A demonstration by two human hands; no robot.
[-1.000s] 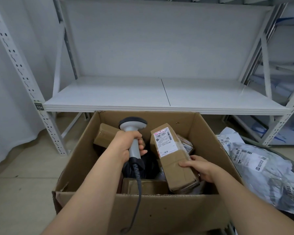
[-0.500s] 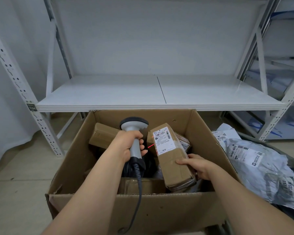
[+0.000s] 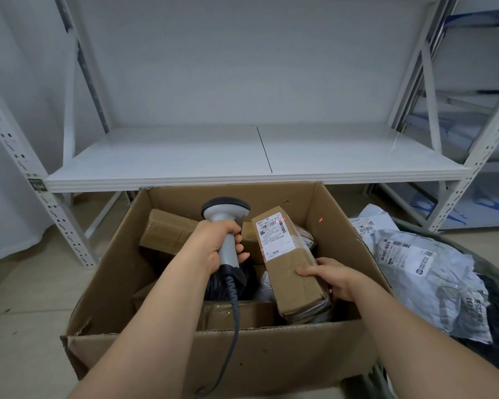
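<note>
The head camera looks down into a big cardboard box (image 3: 242, 355) on the floor. The left hand (image 3: 213, 246) wraps its fingers tight around the grey handle of the scanner (image 3: 226, 226). The scanner's round head points toward the small brown parcel (image 3: 294, 272).

The right hand (image 3: 333, 279) holds that parcel by its lower end, with the thumb on top and the fingers curled round the side. The parcel stands tilted inside the big box, near the right wall, and its white label (image 3: 275, 236) faces up. A red light spot sits at the top of the label. A second spot lands on the inside wall of the box behind it.

The parcel looks light, since one hand props it up. Its card sides look stiff, but shiny tape wraps it, so it may slip. The lower end looks like the best place to hold it, because fingers there do not cover the black bars.

Another brown parcel (image 3: 167, 233) lies deeper in the box. Grey mail bags (image 3: 424, 272) are piled to the right, and a white shelf (image 3: 185, 156) stands behind.
</note>
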